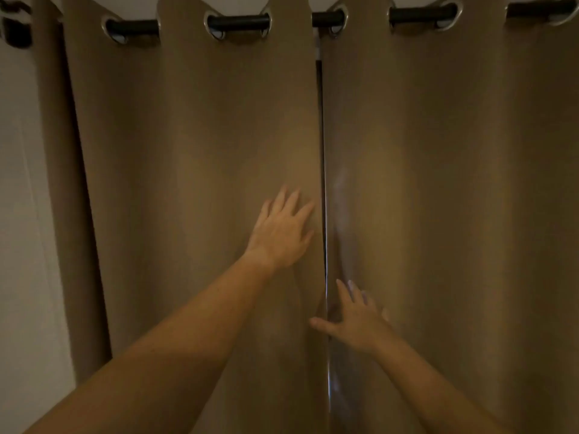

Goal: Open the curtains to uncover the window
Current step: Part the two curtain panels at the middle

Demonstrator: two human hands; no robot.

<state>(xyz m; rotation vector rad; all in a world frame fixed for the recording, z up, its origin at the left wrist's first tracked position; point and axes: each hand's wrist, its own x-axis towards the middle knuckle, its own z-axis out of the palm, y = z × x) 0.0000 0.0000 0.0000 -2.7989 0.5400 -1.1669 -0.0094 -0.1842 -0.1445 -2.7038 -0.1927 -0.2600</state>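
Both tan grommet-top fabric curtain panels (pixel 194 145) (pixel 445 151) hang closed on black metal rod (pixel 238 21), meeting at centre seam. Left hand (pixel 280 233) and right hand (pixel 355 321): spread, flat, gripping nothing. Pinch each inner edge; draw outward along rod, steady, level.

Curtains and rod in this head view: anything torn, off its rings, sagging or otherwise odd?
Nothing stands out. Both panels, the left curtain and the right curtain, hang by their grommets on the black rod and meet at a narrow centre gap. The left hand and right hand are open beside that gap.
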